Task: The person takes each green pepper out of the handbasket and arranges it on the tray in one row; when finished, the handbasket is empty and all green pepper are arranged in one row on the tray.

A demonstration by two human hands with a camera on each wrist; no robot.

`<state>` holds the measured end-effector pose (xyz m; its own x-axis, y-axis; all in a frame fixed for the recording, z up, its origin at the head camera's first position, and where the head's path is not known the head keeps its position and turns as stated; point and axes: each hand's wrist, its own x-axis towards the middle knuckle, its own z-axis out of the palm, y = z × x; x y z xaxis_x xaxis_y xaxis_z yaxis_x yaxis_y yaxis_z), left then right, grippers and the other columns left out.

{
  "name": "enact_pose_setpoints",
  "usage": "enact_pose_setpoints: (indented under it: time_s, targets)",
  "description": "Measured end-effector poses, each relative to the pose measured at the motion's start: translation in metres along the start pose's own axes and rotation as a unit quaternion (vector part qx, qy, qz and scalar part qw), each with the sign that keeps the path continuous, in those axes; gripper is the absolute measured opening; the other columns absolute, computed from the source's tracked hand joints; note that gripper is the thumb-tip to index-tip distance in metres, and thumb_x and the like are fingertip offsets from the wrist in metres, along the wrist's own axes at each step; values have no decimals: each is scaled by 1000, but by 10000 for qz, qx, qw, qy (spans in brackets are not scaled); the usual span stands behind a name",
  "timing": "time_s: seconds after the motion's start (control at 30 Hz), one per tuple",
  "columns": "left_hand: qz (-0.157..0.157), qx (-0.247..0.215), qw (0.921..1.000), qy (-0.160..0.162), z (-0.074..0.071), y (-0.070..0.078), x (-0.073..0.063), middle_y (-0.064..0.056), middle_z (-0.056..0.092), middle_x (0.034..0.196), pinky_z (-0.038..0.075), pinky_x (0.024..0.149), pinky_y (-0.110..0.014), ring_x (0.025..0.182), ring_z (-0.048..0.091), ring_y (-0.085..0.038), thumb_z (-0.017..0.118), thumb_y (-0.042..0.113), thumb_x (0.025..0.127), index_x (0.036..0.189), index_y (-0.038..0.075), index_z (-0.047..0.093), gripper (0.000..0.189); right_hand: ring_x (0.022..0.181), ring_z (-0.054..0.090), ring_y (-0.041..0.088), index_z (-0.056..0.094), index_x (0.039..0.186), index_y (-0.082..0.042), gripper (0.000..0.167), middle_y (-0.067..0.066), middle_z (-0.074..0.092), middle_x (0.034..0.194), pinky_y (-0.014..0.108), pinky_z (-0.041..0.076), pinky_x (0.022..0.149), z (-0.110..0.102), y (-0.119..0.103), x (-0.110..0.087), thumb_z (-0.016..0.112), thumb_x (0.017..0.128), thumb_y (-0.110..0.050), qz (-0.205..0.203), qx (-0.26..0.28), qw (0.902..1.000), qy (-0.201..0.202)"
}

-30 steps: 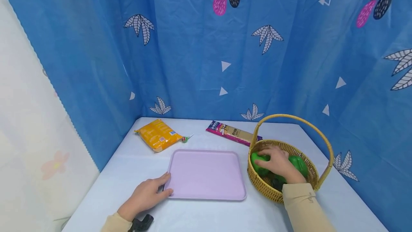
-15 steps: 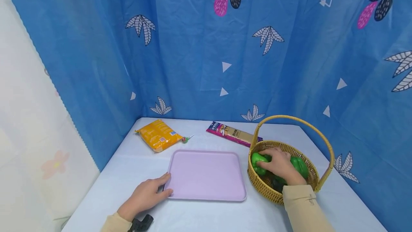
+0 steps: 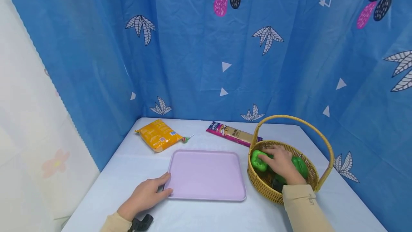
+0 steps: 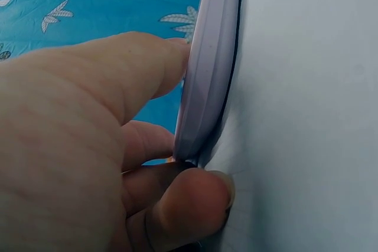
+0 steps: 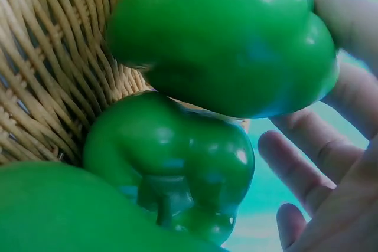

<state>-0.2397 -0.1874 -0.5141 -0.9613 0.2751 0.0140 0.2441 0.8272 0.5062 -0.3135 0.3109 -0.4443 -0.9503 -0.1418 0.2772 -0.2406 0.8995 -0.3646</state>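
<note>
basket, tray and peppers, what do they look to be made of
Basket: wicker or rattan by the look, with interlaced tan strands.
Tray: probably plastic, matte lilac; it's smooth, evenly coloured, with a thin raised rim.
Peppers: likely glossy moulded plastic, given the bright highlights and even green, though real ones can shine too.

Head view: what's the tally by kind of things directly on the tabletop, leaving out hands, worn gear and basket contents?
Tray: 1
Basket: 1
Packets (orange packet, long pink packet): 2
Lollipop: 1
Total: 5
</note>
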Motion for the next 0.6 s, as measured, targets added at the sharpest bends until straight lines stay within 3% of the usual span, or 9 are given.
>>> enact_pose_setpoints:
  time_s: [0.2, 0.27, 0.43, 0.6]
  targets:
    - [-9, -17, 10000, 20, 2, -2, 0, -3, 58, 151, 52, 109, -52, 134, 60, -28, 66, 60, 94, 148, 11, 56, 74, 120, 58, 49, 69, 120, -4, 42, 23, 71, 123, 73, 28, 103, -1, -2, 1, 71, 98, -39, 350, 189, 9992, 95]
    - [-6, -21, 10000, 21, 2, -2, 0, -3, 58, 151, 52, 109, -52, 134, 60, -28, 65, 60, 94, 148, 11, 56, 74, 111, 63, 45, 66, 112, -6, 34, 19, 72, 115, 68, 36, 103, -1, -3, 2, 72, 97, -36, 453, 317, 9984, 136]
    - [-40, -21, 10000, 45, 3, -2, 0, -2, 58, 151, 52, 109, -52, 134, 60, -28, 66, 61, 94, 148, 11, 56, 74, 92, 64, 28, 63, 97, -12, 16, 7, 68, 97, 50, 55, 80, -1, -3, 3, 74, 97, -24, 218, 496, 9982, 273]
    - [-47, -24, 10000, 59, 2, -1, 0, -2, 57, 151, 52, 109, -52, 134, 60, -28, 66, 60, 94, 148, 11, 56, 74, 104, 67, 35, 70, 102, -9, 6, 11, 71, 106, 57, 56, 89, 0, -3, 1, 67, 99, -13, -38, 551, 9980, 296]
